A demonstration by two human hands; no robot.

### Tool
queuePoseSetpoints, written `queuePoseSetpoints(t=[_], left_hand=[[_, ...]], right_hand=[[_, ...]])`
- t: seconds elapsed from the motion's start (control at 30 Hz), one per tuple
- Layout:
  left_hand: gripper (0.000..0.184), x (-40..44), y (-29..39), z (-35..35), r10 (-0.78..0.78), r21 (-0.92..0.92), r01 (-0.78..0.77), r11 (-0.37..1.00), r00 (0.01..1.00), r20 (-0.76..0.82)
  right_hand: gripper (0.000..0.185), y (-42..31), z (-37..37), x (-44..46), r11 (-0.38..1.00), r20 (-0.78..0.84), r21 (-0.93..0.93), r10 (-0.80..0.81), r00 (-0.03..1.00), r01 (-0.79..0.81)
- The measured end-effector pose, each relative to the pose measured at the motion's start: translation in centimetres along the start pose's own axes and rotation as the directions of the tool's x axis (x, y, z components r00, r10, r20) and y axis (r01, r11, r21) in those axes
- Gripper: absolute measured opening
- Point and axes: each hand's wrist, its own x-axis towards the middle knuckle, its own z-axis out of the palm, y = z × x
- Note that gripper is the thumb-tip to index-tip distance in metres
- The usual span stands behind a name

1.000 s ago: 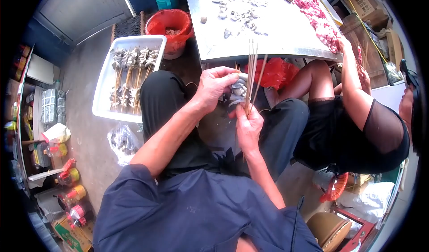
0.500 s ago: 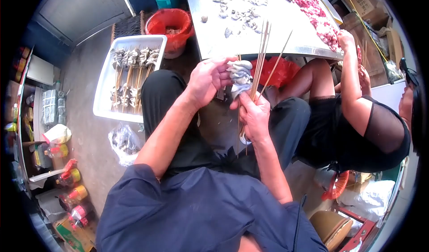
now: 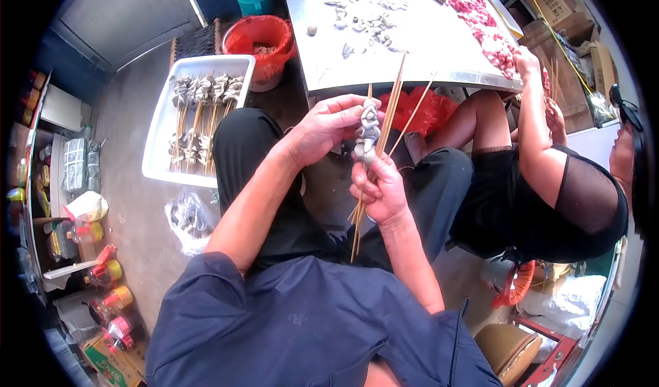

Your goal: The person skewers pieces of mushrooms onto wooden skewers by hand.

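My right hand (image 3: 379,186) is closed around a bundle of thin bamboo skewers (image 3: 393,106), their ends sticking out above and below the fist. In the same grip stands a skewer threaded with folded grey meat pieces (image 3: 367,132), its tip pointing up. At the upper part of that meat, the thumb and fingers of my left hand (image 3: 328,127) are pinched against the pieces. Part of the fingertip contact is hidden. On the left, a white tray (image 3: 148,150) holds several finished skewers (image 3: 199,90) of similar grey meat.
Ahead is a metal table (image 3: 322,57) with scattered grey pieces (image 3: 374,27) and a heap of red meat (image 3: 480,27). A red-lined bucket (image 3: 237,40) stands beyond the tray. A plastic bag (image 3: 189,222) lies on the floor. Another person (image 3: 542,195) sits close at the right, handling meat.
The meat pieces have been drawn into a narrower, more upright stack on the skewer. The skewer bundle has tilted and drawn closer together, and my left fingers have shifted slightly right.
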Motion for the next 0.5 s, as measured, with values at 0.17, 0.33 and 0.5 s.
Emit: queuePoseSetpoints(t=[0.17, 0.33, 0.5], left_hand=[[0.021, -0.1, -0.1, -1.0, 0.085, 0.061, -0.082, 0.995, 0.996, -0.042], [0.019, 0.0, 0.6, -1.5, 0.192, 0.078, -0.182, 0.98, 0.97, -0.149], [0.023, -1.5, 4.4, -2.9, 0.36, 0.217, -0.313, 0.925, 0.904, -0.232]], right_hand=[[0.022, 0.7, 0.1, -0.5, 0.998, -0.035, -0.066, 0.014, 0.999, -0.016], [0.023, 1.5, -0.6, -1.8, 0.961, -0.175, -0.275, -0.037, 0.984, -0.013], [0.024, 3.7, -2.0, -2.7, 0.917, -0.179, -0.399, -0.07, 0.981, -0.008]])
